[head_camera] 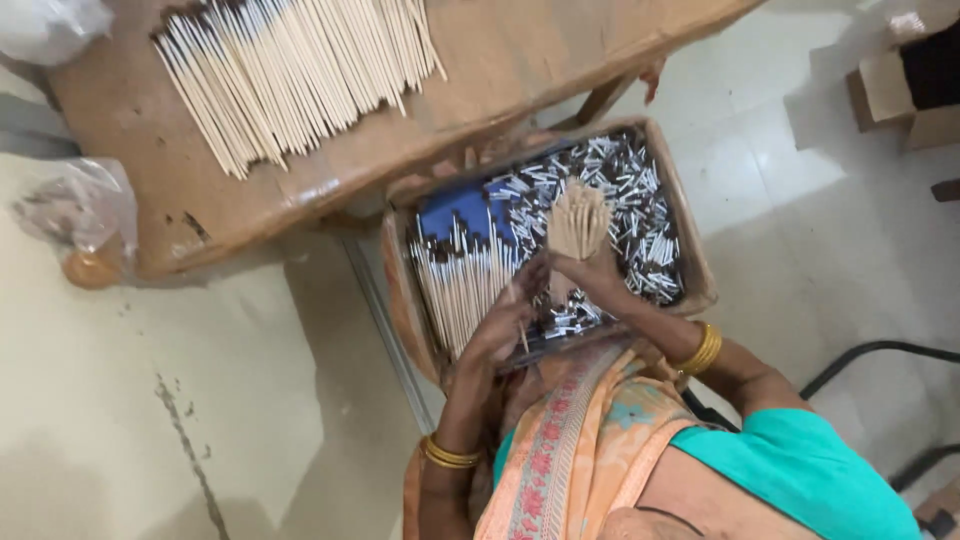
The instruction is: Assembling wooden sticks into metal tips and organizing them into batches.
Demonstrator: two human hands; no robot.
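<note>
Below my orange drape [570, 450], my right grip [592, 272] closed around the upright stick bundle [578, 222], while my left grip [505, 318], fingers loosely curled, touched its base from the left.

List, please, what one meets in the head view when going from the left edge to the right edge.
Crumpled clear plastic bag → fanned pile of pale wooden sticks on the worn brown wooden table → left hand → upright bundle of tan sticks held by the right hand → brown cardboard box.

Upright pale stick bundle [578, 222] over box [694, 262]
</note>
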